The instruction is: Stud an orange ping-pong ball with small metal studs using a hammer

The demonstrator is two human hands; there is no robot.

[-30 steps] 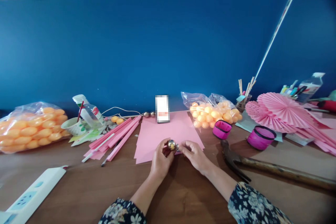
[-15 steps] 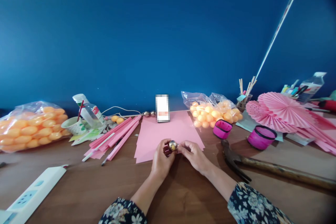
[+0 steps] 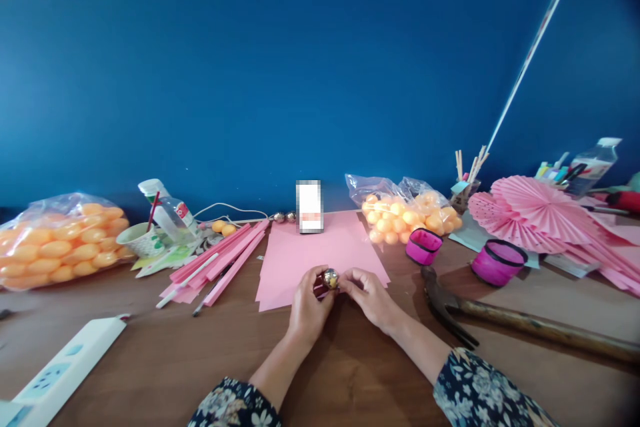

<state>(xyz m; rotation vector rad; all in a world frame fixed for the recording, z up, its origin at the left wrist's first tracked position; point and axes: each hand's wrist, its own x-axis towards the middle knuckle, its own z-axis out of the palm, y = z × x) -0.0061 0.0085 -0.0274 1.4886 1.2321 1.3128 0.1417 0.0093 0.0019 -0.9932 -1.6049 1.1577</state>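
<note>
A shiny metallic ball (image 3: pixel 331 277), with yellowish reflections on its surface, is gripped between the fingers and thumb of my left hand (image 3: pixel 309 303). My right hand (image 3: pixel 371 297) comes in from the other side, its thumb and forefinger pinched together at the ball's right edge. Whatever is between those fingertips is too small to make out. Both hands are over the near edge of a stack of pink paper sheets (image 3: pixel 320 247). Two more shiny balls (image 3: pixel 285 217) sit at the back, left of a phone-like device (image 3: pixel 310 207) with a blurred screen.
To the right lie a claw hammer (image 3: pixel 530 319) and two magenta bands (image 3: pixel 424 246). Bags of orange balls (image 3: pixel 400 217) stand behind and at far left. Folded pink strips (image 3: pixel 225 260), a paper cup (image 3: pixel 143 240) and a power strip (image 3: pixel 65 367) are leftward; pink paper fans (image 3: pixel 540 213) are rightward.
The ball has shifted or turned very slightly in my left fingers. Otherwise both hands and everything on the table look the same.
</note>
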